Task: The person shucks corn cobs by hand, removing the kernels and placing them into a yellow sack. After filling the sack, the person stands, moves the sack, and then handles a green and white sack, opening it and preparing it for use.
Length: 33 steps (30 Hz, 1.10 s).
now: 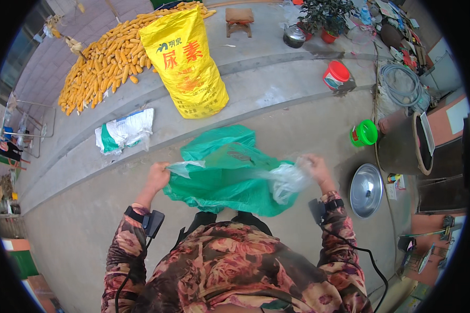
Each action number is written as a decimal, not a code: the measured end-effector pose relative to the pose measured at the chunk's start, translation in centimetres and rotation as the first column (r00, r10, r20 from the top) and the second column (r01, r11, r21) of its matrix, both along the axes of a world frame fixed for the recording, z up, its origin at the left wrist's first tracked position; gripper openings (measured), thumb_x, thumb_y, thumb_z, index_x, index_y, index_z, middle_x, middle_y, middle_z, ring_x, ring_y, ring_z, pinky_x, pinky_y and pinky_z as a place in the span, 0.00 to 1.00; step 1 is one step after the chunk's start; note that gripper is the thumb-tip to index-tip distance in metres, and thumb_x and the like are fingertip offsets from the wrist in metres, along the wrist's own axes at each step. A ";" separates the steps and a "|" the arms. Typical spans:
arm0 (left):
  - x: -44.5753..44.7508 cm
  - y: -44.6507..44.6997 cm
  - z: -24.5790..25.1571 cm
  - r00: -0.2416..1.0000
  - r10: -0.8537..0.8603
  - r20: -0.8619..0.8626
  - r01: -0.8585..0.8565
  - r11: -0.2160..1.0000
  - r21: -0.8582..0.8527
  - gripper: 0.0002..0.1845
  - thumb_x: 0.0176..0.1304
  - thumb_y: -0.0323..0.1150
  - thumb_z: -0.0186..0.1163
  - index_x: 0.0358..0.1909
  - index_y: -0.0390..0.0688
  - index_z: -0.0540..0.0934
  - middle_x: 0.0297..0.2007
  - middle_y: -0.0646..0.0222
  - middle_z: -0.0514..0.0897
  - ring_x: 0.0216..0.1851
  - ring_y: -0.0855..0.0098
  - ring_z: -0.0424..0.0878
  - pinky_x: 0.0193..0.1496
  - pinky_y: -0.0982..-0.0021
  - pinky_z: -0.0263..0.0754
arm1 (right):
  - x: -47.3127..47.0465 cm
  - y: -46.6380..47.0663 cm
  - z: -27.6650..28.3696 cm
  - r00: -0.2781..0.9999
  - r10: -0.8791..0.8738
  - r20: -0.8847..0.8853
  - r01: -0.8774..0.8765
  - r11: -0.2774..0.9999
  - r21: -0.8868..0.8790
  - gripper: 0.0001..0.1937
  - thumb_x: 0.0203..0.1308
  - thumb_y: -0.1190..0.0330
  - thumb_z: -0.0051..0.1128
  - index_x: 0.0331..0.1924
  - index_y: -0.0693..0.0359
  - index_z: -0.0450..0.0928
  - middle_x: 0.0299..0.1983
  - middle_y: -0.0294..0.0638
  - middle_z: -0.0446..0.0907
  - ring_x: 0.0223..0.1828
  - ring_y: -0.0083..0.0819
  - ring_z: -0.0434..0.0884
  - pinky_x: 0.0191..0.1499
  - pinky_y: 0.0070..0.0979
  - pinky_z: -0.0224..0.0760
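A green plastic sack [227, 180] is stretched between my two hands in front of my body. My left hand [159, 175] grips its left side, beside a whitish flap of plastic. Bunched clear plastic [286, 178] hangs at the sack's right side, and my right hand [316, 169] is closed on it; this side is blurred. Past the sack, a yellow printed woven bag [196, 82] stands full on the concrete step. A folded white and green woven sack [125, 131] lies on the step to the left.
Corn cobs [105, 62] are heaped on the upper step. To the right are a red bucket [335, 74], a green bucket [364, 133], a metal basin [366, 191] and a large dark vat [399, 146]. A stool [239, 17] and a kettle [294, 36] stand at the back.
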<state>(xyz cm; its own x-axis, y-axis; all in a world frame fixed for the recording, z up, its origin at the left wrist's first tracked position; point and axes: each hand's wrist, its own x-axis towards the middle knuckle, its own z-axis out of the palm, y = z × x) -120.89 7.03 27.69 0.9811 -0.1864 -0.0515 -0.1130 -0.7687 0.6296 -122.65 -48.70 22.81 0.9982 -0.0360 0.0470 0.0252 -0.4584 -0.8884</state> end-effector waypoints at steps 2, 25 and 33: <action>0.0 -0.2 0.2 0.998 0.054 -0.025 -0.051 0.993 0.111 0.12 0.46 0.24 0.48 0.31 0.37 0.79 0.28 0.44 0.78 0.34 0.44 0.78 0.38 0.52 0.72 | -0.6 2.0 2.7 0.961 0.270 0.063 -0.233 0.910 -0.343 0.11 0.44 0.67 0.62 0.25 0.68 0.78 0.29 0.52 0.81 0.32 0.46 0.81 0.38 0.36 0.75; 12.4 -13.2 3.1 0.972 -0.236 -0.004 0.213 0.868 0.448 0.12 0.49 0.31 0.51 0.33 0.44 0.82 0.33 0.52 0.82 0.37 0.49 0.80 0.41 0.51 0.75 | -3.5 3.8 6.5 0.900 0.354 0.253 -0.053 0.666 -0.744 0.05 0.45 0.74 0.51 0.28 0.60 0.73 0.26 0.42 0.72 0.33 0.40 0.77 0.37 0.35 0.71; 11.7 -12.7 4.5 0.986 -0.116 0.122 0.074 0.949 0.307 0.11 0.48 0.30 0.51 0.30 0.39 0.81 0.29 0.47 0.81 0.34 0.46 0.79 0.40 0.51 0.74 | -5.5 -1.3 4.0 0.986 0.168 -0.007 -0.114 0.637 -0.762 0.16 0.39 0.71 0.61 0.38 0.60 0.77 0.35 0.45 0.78 0.40 0.45 0.77 0.45 0.38 0.71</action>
<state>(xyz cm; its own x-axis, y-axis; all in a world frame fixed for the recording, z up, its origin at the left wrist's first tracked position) -109.16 -5.66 32.16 0.9611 -0.2757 0.0135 -0.2633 -0.9009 0.3449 -128.15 -49.99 26.82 0.9823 0.1805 0.0507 0.1873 -0.9560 -0.2258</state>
